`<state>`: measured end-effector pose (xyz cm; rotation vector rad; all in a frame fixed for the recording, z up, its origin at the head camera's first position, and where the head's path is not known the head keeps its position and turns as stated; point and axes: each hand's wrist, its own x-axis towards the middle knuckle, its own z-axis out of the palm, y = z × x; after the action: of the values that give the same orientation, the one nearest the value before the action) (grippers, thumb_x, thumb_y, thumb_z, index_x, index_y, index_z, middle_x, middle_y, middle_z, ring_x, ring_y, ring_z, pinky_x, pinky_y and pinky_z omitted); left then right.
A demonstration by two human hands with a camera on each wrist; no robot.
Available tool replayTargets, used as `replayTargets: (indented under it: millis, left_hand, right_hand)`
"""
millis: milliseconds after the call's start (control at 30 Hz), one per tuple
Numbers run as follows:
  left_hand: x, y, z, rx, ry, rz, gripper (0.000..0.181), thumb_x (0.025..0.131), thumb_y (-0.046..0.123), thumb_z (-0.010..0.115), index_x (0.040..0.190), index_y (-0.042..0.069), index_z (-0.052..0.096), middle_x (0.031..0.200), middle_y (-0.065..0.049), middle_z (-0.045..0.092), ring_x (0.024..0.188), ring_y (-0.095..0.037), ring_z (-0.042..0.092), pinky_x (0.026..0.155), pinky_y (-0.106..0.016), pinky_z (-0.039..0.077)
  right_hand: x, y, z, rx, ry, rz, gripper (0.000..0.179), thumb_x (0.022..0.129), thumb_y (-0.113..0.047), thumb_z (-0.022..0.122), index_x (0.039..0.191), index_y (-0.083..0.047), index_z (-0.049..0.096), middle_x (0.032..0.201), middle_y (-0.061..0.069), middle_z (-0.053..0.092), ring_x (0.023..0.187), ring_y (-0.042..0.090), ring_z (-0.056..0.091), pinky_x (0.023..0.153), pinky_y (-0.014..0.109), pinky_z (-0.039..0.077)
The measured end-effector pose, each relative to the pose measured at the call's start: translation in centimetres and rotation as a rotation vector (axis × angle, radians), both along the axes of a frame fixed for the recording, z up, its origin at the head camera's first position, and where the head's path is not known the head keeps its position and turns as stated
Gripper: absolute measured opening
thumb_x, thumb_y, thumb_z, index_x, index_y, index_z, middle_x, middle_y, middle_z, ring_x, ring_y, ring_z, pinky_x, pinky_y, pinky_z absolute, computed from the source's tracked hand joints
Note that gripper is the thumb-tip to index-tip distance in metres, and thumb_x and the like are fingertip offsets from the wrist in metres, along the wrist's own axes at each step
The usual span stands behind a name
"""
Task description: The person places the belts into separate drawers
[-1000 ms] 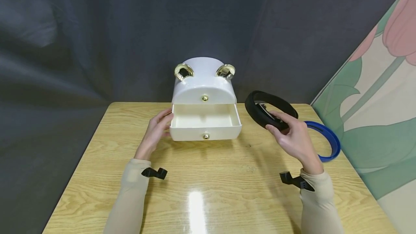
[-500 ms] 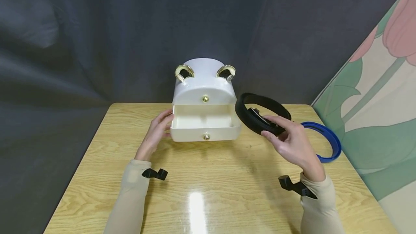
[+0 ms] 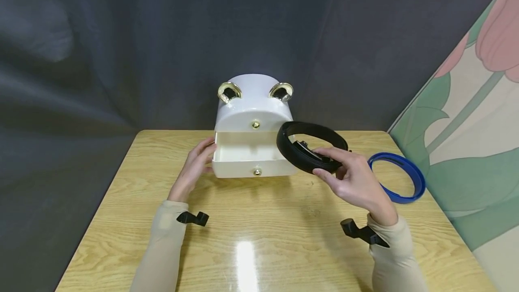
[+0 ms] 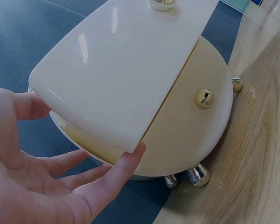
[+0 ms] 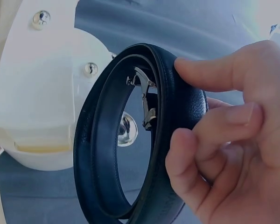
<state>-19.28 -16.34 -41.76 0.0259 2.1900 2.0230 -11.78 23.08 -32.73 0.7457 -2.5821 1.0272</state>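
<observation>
My right hand (image 3: pixel 357 179) pinches a coiled black belt (image 3: pixel 293 154) with a metal buckle (image 5: pixel 142 95) inside the coil. The belt is held up and overlaps the right part of a white two-drawer box (image 3: pixel 255 102). That box has a rounded upper part, two shiny gold rings and gold knobs. Its lower drawer (image 3: pixel 235 170) is pulled out, with a bare inside showing. My left hand (image 3: pixel 192 168) touches the drawer's left side with spread fingers. In the left wrist view, one fingertip (image 4: pixel 137 149) lies at a corner of the drawer.
A coiled blue belt (image 3: pixel 415 179) lies on the wooden table (image 3: pixel 275 238), right of my right hand. A dark cloth (image 3: pixel 162 48) hangs behind the table. A panel with a flower print (image 3: pixel 478 148) stands along the right side.
My right hand has carried the black belt leftward and slightly nearer to me, from beside the white box to in front of its right side. My left hand stays at the drawer.
</observation>
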Motion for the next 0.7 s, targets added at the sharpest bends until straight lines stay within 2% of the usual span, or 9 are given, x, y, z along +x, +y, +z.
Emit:
replayTargets:
  millis: [300,533,700]
  left_hand:
    - [0.1,0.2,0.1,0.003,-0.004,0.000,0.066,0.113,0.040,0.045,0.169,0.008,0.027,0.164,-0.023,0.044,0.138,-0.048,0.057,0.087,-0.029,0.060]
    - [0.2,0.2,0.0,0.004,-0.006,0.003,0.065,0.114,0.040,0.044,0.169,0.009,0.027,0.165,-0.021,0.043,0.139,-0.047,0.057,0.091,-0.034,0.060]
    - [0.1,0.3,0.1,0.007,-0.005,0.007,0.064,0.114,0.039,0.044,0.169,0.010,0.028,0.165,-0.021,0.043,0.139,-0.048,0.057,0.092,-0.036,0.060]
  right_hand:
    - [-0.1,-1.4,-0.1,0.037,-0.005,0.056,0.039,0.092,-0.013,0.083,0.129,-0.017,0.075,0.111,0.004,0.078,0.049,-0.001,0.048,0.044,0.021,0.043]
    - [-0.6,-2.8,0.3,0.035,0.000,0.143,0.038,0.090,-0.015,0.084,0.128,-0.016,0.076,0.108,0.003,0.079,0.049,-0.002,0.049,0.044,0.019,0.044]
    - [-1.1,-3.5,0.8,0.059,-0.020,0.171,0.040,0.091,-0.019,0.084,0.130,-0.018,0.076,0.107,-0.001,0.078,0.052,0.000,0.051,0.047,0.022,0.047]
